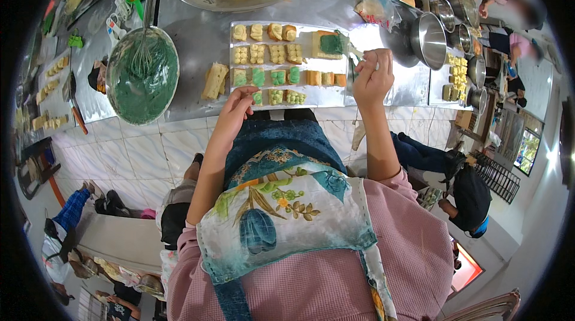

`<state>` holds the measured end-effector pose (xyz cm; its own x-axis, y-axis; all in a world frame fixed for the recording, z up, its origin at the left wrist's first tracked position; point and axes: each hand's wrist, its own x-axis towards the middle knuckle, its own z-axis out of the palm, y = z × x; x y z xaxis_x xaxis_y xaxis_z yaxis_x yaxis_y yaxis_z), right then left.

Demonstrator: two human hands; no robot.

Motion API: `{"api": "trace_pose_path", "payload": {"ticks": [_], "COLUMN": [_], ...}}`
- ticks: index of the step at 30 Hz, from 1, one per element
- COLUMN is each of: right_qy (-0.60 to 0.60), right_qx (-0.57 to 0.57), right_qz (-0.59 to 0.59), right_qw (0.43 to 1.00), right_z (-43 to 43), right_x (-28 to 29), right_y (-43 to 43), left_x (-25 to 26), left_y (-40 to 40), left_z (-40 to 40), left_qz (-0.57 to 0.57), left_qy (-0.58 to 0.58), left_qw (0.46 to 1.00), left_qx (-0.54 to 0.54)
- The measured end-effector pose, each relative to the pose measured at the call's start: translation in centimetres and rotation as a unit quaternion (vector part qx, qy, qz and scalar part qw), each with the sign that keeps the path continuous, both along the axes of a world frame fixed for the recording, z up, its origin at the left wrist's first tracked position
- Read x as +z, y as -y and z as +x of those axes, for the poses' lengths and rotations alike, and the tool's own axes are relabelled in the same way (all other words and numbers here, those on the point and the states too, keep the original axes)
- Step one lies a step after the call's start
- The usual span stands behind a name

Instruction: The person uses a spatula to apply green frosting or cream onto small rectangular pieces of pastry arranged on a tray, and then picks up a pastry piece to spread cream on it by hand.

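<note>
A white tray point(325, 91) on the steel table holds rows of small cake pieces, some topped with pale cream and others with green. My right hand point(375, 69) is closed around the pale end of a spatula or piping tool point(356, 52) at the tray's right side. Next to its far end, green cream point(331, 44) covers part of a larger cake slab point(316, 46). My left hand point(239, 104) is at the tray's lower left, its fingertips at a green-topped cake piece point(257, 98); whether they grip it is unclear.
Left of the tray stand stacked cake slices point(215, 82) and a bowl of green cream point(155, 96) with a wire whisk point(143, 53). A large metal bowl point(245, 5) is beyond the tray. Right are a plastic bag point(376, 11) and a steel bowl point(429, 41). Other people stand around the room.
</note>
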<state>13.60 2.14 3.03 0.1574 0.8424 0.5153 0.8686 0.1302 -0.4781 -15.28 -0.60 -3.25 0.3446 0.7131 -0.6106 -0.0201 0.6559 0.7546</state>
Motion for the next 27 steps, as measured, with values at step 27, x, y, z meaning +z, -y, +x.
{"api": "trace_pose_path", "payload": {"ticks": [27], "right_qy": [-0.012], "right_qx": [0.044], "right_qz": [-0.012], "right_qw": [0.999], "right_z": [-0.6], "right_x": [0.7], "right_y": [-2.0], "left_x": [-0.2], "left_y": [0.5], "left_z": [-0.4], "left_qz": [0.008], "left_qy": [0.009], "left_qw": [0.999], "left_qx": [0.031]}}
